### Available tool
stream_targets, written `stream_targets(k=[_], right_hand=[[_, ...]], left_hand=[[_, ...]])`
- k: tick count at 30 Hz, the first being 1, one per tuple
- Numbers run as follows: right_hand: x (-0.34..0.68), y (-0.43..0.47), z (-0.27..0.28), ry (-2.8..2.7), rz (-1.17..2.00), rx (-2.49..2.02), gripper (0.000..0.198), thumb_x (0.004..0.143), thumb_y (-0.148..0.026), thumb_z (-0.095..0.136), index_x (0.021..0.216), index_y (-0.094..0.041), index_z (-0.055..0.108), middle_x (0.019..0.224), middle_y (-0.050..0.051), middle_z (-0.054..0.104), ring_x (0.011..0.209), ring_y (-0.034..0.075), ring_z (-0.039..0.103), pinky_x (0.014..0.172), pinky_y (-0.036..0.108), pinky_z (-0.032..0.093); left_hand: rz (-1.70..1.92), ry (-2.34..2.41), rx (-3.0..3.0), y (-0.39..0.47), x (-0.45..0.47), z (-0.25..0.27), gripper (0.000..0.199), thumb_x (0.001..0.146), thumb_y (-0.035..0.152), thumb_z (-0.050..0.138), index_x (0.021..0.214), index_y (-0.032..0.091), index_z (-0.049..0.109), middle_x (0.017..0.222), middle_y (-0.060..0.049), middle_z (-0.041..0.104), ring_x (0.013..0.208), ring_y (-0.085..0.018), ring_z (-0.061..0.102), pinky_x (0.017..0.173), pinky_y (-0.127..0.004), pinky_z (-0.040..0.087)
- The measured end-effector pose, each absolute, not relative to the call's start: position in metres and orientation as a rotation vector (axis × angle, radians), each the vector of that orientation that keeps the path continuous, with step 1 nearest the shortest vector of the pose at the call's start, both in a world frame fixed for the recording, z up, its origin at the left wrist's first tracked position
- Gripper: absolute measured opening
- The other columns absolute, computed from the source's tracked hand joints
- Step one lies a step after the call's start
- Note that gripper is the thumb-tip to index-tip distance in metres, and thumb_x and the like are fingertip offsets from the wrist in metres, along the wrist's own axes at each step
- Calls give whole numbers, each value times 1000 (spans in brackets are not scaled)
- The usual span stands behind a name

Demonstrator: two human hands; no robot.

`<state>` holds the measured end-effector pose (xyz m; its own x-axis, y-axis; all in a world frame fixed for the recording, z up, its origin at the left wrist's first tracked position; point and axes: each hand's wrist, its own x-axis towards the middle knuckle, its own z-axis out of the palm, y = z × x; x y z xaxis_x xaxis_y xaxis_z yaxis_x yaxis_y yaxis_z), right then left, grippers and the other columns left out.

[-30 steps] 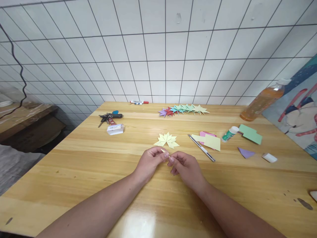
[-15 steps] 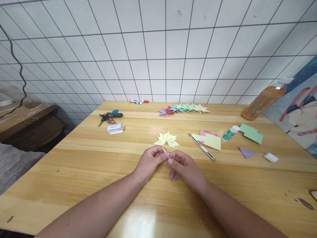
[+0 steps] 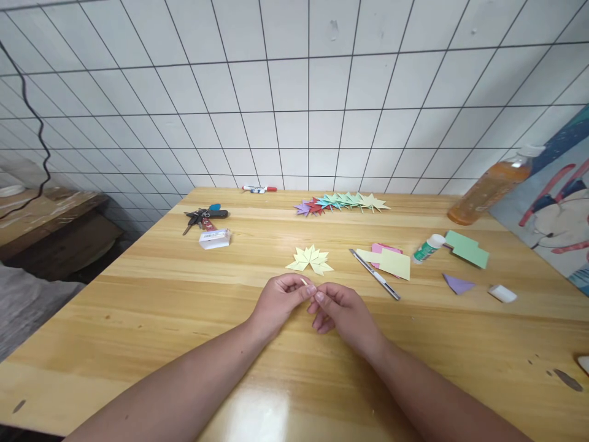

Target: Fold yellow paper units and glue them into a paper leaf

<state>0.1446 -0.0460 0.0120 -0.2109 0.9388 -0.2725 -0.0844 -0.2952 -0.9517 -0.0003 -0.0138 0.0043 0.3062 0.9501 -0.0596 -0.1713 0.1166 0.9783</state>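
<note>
Between the thumb and fingers of my left hand (image 3: 280, 302) is a thin strip of pale yellow paper (image 3: 303, 281), mostly hidden by the fingertips. My right hand (image 3: 343, 308) pinches at its lower end, its thumb and forefinger touching the left fingertips. Just beyond both hands lies a fan-shaped yellow folded-paper leaf (image 3: 310, 259), flat on the wooden table (image 3: 151, 319). To the right of it rests a craft knife (image 3: 375, 274) beside pale yellow paper sheets (image 3: 394, 263), with pink paper (image 3: 380, 248) partly under them.
Toward the wall lies a row of coloured folded leaves (image 3: 343, 201) and markers (image 3: 259, 189). Keys (image 3: 201, 216) and a small white box (image 3: 215, 239) sit left. On the right are a glue stick (image 3: 429, 248), green paper (image 3: 468, 248), purple paper (image 3: 458, 283), an eraser (image 3: 502, 293) and a bottle (image 3: 492, 187).
My fingers have shifted slightly on the paper strip, and less of it shows above the left fingertips. The things on the table have stayed in place.
</note>
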Motion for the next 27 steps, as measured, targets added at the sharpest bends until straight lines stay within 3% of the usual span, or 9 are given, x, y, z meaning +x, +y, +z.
stream_targets(k=[5,7,10,13,16,19,22,27], right_hand=[[149,-45,10,-1010,1840,-1078,31,73,-46,62,74,-15,56,63,-1,60,47,9,57,43,20,47],[152,-45,10,-980,1889,-1029,30,74,-45,62,75,-15,57,64,-1,60,47,9,57,42,20,47],[156,-45,11,-948,1877,-1014,30,74,-45,62,79,-16,58,68,-1,60,49,8,56,43,20,47],[162,-41,13,-960,1782,-1076,30,73,-45,63,79,-17,57,74,0,60,52,9,55,45,21,47],[177,-34,17,-1139,1483,-1303,26,74,-44,60,79,-19,56,76,0,60,57,11,55,48,23,44],[202,-25,22,-1498,737,-1715,16,75,-36,56,76,-21,61,67,-1,59,60,14,53,53,24,38],[226,-19,24,-1679,300,-1942,11,77,-28,52,76,-24,63,82,-1,63,76,17,55,58,25,34],[239,-18,21,-1809,130,-2162,14,79,-27,49,77,-24,63,82,1,62,78,18,54,54,26,30]], left_hand=[[959,815,1154,-15,-1,4,13,72,24,69,67,13,63,60,1,62,59,-11,55,63,-23,43],[924,789,1178,-15,-3,4,14,73,27,67,78,13,65,62,0,62,60,-12,57,65,-25,44],[956,886,1291,-8,-10,3,31,79,36,60,101,14,64,72,-4,64,65,-14,58,64,-26,45],[1003,1196,1665,3,-21,2,31,79,36,58,99,15,65,84,-7,65,76,-19,59,70,-31,47],[877,1329,2231,13,-30,-1,33,79,28,55,111,20,61,112,-9,59,107,-25,51,94,-41,39],[656,1353,2544,15,-33,-4,35,82,21,47,116,19,57,129,-9,50,120,-26,41,102,-43,33],[537,1458,2605,13,-32,-1,33,83,23,46,114,18,58,124,-9,54,114,-26,47,97,-42,38],[420,1562,2583,13,-32,9,25,86,27,41,90,21,65,90,-5,67,83,-23,60,75,-37,47]])
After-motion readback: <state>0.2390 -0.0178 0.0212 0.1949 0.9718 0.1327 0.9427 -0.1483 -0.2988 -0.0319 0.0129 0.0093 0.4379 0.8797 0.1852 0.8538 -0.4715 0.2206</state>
